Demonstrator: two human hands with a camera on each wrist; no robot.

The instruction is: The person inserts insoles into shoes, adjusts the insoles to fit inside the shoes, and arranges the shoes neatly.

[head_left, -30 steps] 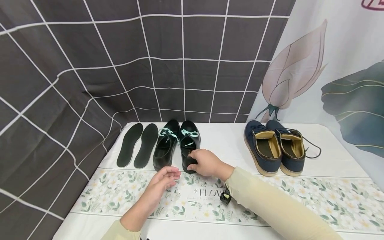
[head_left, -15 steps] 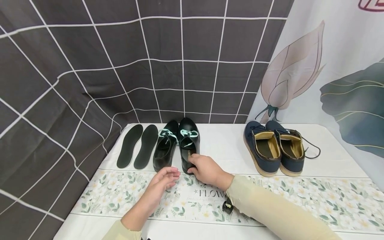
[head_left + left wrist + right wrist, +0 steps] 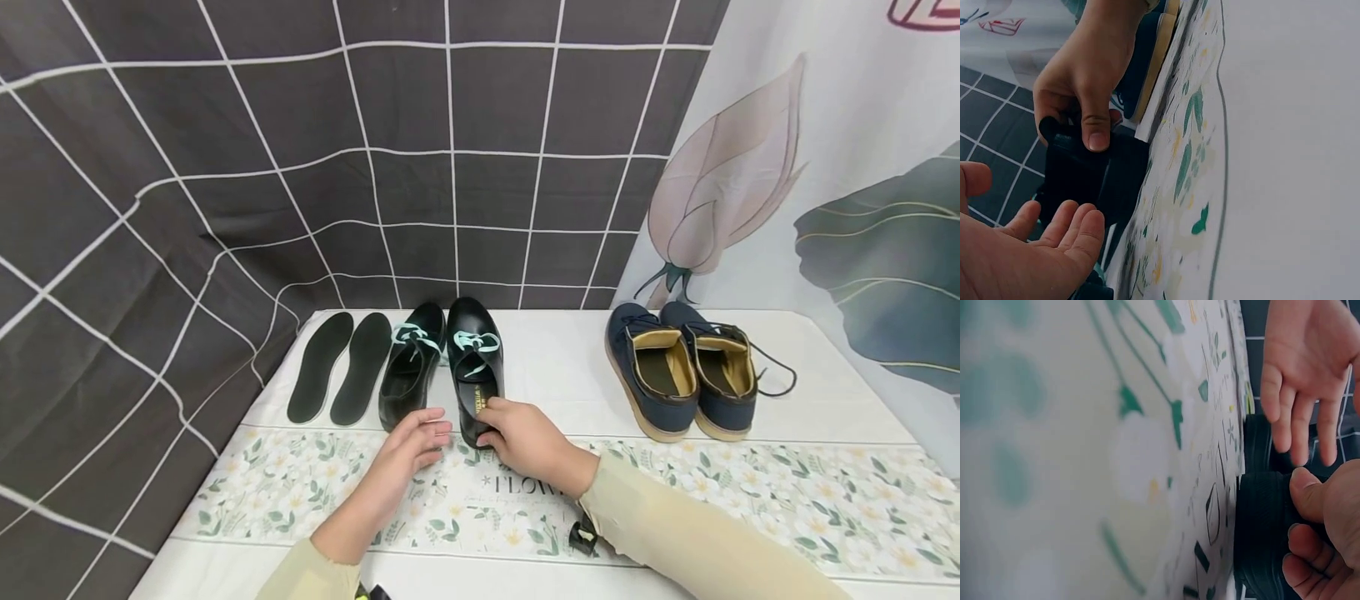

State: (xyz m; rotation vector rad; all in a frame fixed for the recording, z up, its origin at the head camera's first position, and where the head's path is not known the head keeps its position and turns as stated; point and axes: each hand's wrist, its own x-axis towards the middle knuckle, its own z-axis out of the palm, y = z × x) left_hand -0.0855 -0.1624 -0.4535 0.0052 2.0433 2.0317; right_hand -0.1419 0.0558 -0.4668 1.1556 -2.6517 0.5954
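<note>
In the head view, a black lace-up shoe (image 3: 472, 321) with mint-green laces and gold lettering inside stands toe away on the white table. My right hand (image 3: 531, 440) grips its heel, fingers inside the collar and thumb against the back. The right wrist view shows the thumb pressed on the black heel (image 3: 1263, 537). Just left stands the matching black shoe (image 3: 403, 387), also laced in mint green. My left hand (image 3: 408, 450) is held palm inward near that shoe's heel, its fingers relaxed and holding nothing. The left wrist view shows this left hand (image 3: 1035, 256) beside the gripped heel.
Two flat black insoles (image 3: 318, 367) lie side by side at the left. A pair of navy shoes (image 3: 663, 408) with tan linings stands at the right, one lace trailing on the table. A dark grid-patterned cloth (image 3: 495, 192) hangs behind. A floral strip (image 3: 270, 479) crosses the table.
My right hand has drawn the right black shoe slightly toward me, and its toe now stands a little apart from the left shoe. The left hand has hardly moved.
</note>
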